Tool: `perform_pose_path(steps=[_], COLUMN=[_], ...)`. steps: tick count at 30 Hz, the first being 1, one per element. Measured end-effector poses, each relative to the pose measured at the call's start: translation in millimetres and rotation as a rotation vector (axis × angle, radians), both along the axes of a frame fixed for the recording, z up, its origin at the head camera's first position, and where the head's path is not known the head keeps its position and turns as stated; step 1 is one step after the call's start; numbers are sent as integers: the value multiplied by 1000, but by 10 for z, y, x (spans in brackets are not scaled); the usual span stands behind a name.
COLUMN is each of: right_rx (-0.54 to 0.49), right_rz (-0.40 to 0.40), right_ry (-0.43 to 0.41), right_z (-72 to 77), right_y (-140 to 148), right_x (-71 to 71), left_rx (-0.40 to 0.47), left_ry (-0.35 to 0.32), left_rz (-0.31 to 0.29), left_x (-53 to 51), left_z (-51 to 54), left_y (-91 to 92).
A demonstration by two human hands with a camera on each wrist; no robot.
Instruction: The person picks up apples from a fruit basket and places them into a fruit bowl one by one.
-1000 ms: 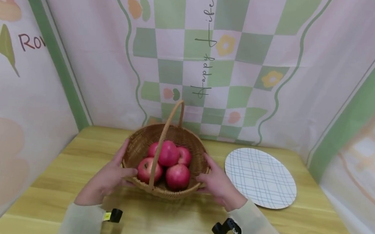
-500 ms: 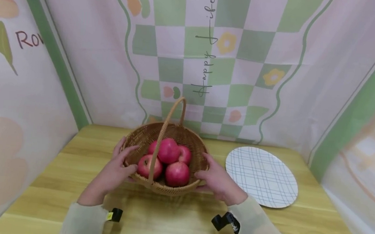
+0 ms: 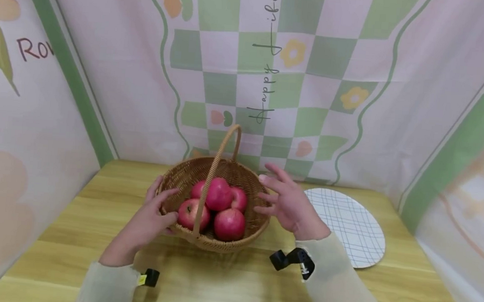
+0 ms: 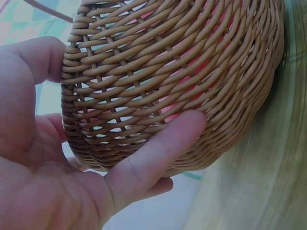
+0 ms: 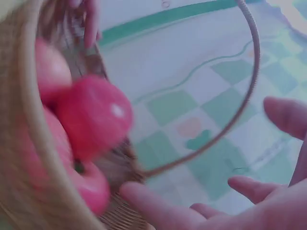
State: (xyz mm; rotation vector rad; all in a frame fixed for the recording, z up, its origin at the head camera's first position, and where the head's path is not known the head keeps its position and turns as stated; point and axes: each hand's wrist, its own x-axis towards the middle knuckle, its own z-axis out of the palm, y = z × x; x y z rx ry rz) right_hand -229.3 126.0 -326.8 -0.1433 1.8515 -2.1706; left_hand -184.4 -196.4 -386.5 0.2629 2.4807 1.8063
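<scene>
Wicker basket (image 3: 219,247) with an arched handle (image 3: 208,179), standing on a wood-grain table (image 3: 209,290) between a person's two hands; it holds five red apples (image 3: 229,226), one of them raised above the rest at the centre of the cluster. The left hand (image 3: 148,222) grips the basket's left rim: its thumb and one finger reach over the edge in the head view, while the left wrist view shows another finger extended along the outer weave. The right hand (image 3: 293,207) is held at the right side of the rim, its fingers straight and spread apart, the lower ones overlapping the basket's interior in the head view; whether a fingertip touches the weave cannot be told. To the right lies a white plate (image 3: 359,231) with a grid of thin blue lines, partly hidden behind the right hand and its pale sleeve (image 3: 342,282). Small black devices are visible at both wrists. Behind the table hangs a cloth backdrop (image 3: 289,88) printed with green and white checks, flowers and the words "Happy Life", set sideways.
</scene>
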Motion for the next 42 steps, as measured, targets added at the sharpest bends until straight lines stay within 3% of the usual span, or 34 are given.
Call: perform_pose_path(steps=[2, 4, 12, 23, 31, 42], right_rx=[-116, -170, -267, -203, -152, -76], right_rz=[56, 91, 152, 205, 244, 169], right_ry=[-100, -152, -214, -211, -201, -124], right_z=[-67, -146, -353, -378, -353, -443], right_y=[-33, -63, -137, -273, -372, -534], right_x=[-20, -41, -106, -196, -266, -280], left_rx=[-11, -22, -56, -77, -145, -152], left_ry=[4, 7, 41, 85, 204, 153], left_rz=[5, 11, 22, 33, 43, 53], left_x=[18, 31, 58, 66, 55, 61], left_z=[29, 49, 87, 143, 138, 124], left_y=[19, 37, 85, 149, 174, 173])
